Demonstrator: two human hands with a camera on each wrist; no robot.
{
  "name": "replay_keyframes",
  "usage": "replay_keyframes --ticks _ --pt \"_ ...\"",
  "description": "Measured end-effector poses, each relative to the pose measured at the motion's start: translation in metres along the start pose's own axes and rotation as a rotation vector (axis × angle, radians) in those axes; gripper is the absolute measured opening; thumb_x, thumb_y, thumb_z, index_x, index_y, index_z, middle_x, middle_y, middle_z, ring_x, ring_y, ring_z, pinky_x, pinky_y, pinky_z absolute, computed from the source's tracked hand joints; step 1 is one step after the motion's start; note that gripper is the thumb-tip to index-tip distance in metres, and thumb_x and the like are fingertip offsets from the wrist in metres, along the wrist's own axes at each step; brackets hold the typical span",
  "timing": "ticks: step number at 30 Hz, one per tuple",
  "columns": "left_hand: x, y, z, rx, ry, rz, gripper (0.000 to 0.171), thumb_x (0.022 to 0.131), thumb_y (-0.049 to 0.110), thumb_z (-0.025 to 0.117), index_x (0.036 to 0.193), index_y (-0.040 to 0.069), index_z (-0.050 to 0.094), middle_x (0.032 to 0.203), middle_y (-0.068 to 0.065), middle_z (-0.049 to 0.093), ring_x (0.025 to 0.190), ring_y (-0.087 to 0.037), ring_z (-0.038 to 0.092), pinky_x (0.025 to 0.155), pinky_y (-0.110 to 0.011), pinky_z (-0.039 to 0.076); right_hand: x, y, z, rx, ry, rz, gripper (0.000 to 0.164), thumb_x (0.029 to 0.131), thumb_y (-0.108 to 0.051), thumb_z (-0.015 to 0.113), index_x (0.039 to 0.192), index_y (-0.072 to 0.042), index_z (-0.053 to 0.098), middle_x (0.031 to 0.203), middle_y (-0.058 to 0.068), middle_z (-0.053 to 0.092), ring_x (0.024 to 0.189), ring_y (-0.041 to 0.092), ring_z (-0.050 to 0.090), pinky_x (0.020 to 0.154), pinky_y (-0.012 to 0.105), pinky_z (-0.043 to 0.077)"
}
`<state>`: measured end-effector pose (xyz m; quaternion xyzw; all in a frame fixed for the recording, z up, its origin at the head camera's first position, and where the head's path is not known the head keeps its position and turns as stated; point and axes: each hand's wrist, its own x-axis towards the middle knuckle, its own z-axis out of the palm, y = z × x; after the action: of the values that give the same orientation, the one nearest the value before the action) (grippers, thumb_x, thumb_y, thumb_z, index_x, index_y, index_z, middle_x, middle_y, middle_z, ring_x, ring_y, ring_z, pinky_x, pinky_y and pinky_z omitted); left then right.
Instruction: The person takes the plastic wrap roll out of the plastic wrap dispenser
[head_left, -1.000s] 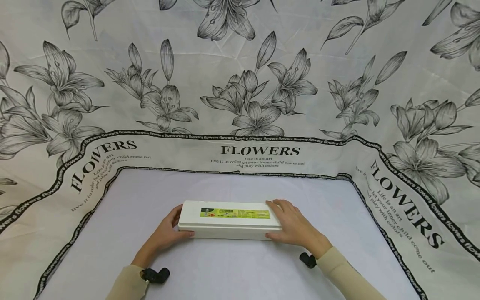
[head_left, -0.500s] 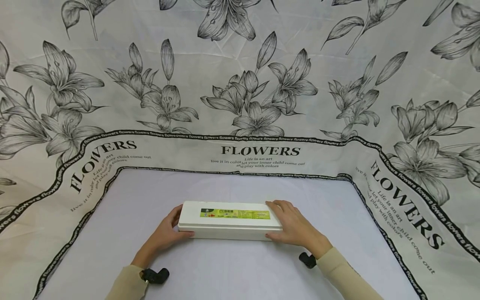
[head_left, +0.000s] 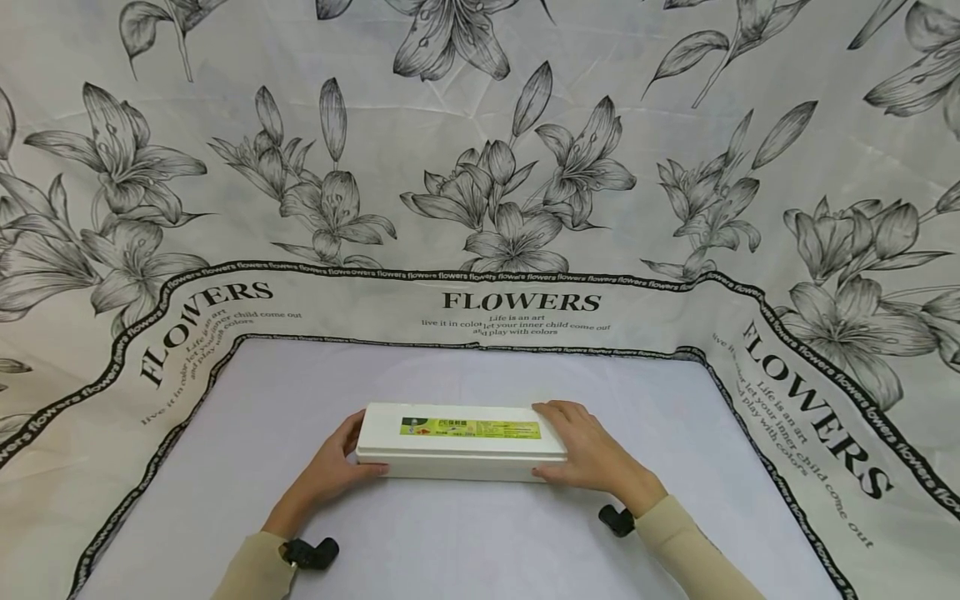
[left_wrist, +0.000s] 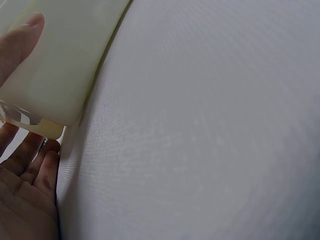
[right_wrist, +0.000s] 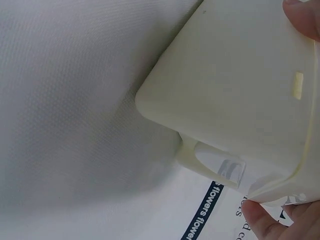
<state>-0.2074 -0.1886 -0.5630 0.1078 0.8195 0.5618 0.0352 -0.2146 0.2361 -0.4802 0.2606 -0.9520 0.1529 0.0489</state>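
Observation:
A long white cling film dispenser box (head_left: 461,467) lies crosswise on the table in the head view, with a yellow-green label (head_left: 470,427) on its lid. My left hand (head_left: 326,468) grips its left end, thumb on the front face and fingers behind the end. At the other end my right hand (head_left: 596,450) holds it, thumb low on the front and fingers over the back top edge. In the right wrist view the box's end (right_wrist: 230,90) shows an opening with clear film inside. The left wrist view shows the left thumb (left_wrist: 20,45) flat on the front wall.
A white cloth (head_left: 465,542) covers the table under the box. Behind and on both sides rises a floral-printed curtain (head_left: 517,308) with black border strips. Small black wrist cameras (head_left: 311,552) are strapped at both sleeves.

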Motion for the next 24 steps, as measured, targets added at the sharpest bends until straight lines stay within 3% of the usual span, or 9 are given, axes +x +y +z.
replay_keyframes --ticks 13,17,24 --pt "0.000 0.001 0.000 -0.014 0.004 0.014 0.097 0.071 0.030 0.087 0.149 0.018 0.030 0.147 -0.008 0.044 0.137 -0.033 0.041 0.111 -0.056 0.034 0.001 0.003 0.001 0.042 0.007 -0.005 0.091 0.068 -0.060 0.078 0.143 -0.025 0.042 0.140 0.004 0.046 0.129 0.024 0.044 0.105 0.049 0.041" --pt "-0.002 0.011 0.000 -0.013 0.007 0.001 0.098 0.071 0.027 0.087 0.150 0.015 0.029 0.147 -0.011 0.043 0.138 -0.035 0.039 0.111 -0.057 0.033 0.001 0.003 0.001 0.061 0.008 -0.003 0.090 0.068 -0.060 0.078 0.143 -0.025 0.043 0.140 0.004 0.046 0.129 0.024 0.043 0.104 0.051 0.042" --pt "0.001 0.002 -0.001 -0.016 0.003 0.010 0.100 0.069 0.032 0.088 0.149 0.019 0.030 0.146 -0.007 0.044 0.136 -0.032 0.042 0.111 -0.055 0.034 0.000 0.004 0.001 0.098 0.007 -0.008 0.088 0.068 -0.056 0.080 0.142 -0.024 0.044 0.140 0.002 0.046 0.129 0.024 0.042 0.102 0.051 0.043"
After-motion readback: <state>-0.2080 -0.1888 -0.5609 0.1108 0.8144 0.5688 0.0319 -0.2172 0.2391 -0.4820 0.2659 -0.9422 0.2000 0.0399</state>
